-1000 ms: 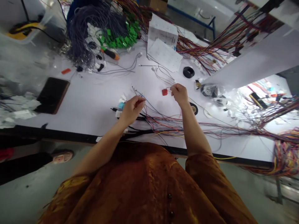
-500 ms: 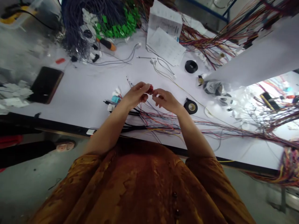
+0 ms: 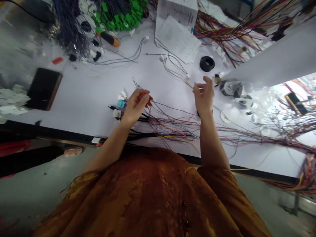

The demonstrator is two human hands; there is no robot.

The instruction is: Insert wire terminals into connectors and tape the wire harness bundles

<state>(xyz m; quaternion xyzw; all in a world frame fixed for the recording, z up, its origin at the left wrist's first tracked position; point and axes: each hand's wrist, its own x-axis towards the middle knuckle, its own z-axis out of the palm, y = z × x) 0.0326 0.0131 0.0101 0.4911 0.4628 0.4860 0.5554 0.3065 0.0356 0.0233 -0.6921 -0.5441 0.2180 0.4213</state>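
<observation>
My left hand (image 3: 135,107) is shut on a small red connector (image 3: 148,97), with thin wires running out of it across the white table (image 3: 81,108). My right hand (image 3: 203,95) pinches a thin pale wire (image 3: 189,85) between thumb and fingers, well to the right of the left hand. A loose bundle of multicoloured wires (image 3: 172,126) spreads beneath both wrists. Blue and white connectors (image 3: 120,104) lie just left of my left hand. A black tape roll is mostly hidden under my right wrist.
Printed papers (image 3: 176,39) and a white box (image 3: 177,10) stand at the far side, beside a black tape roll (image 3: 206,63). A screwdriver (image 3: 107,39), green connectors (image 3: 120,16) and a dark tablet (image 3: 44,89) lie to the left. A person's foot (image 3: 73,150) shows on the floor.
My hands were together at the red connector and have parted. My right hand moved right and now pinches a thin wire, while the red connector stays in my left hand.
</observation>
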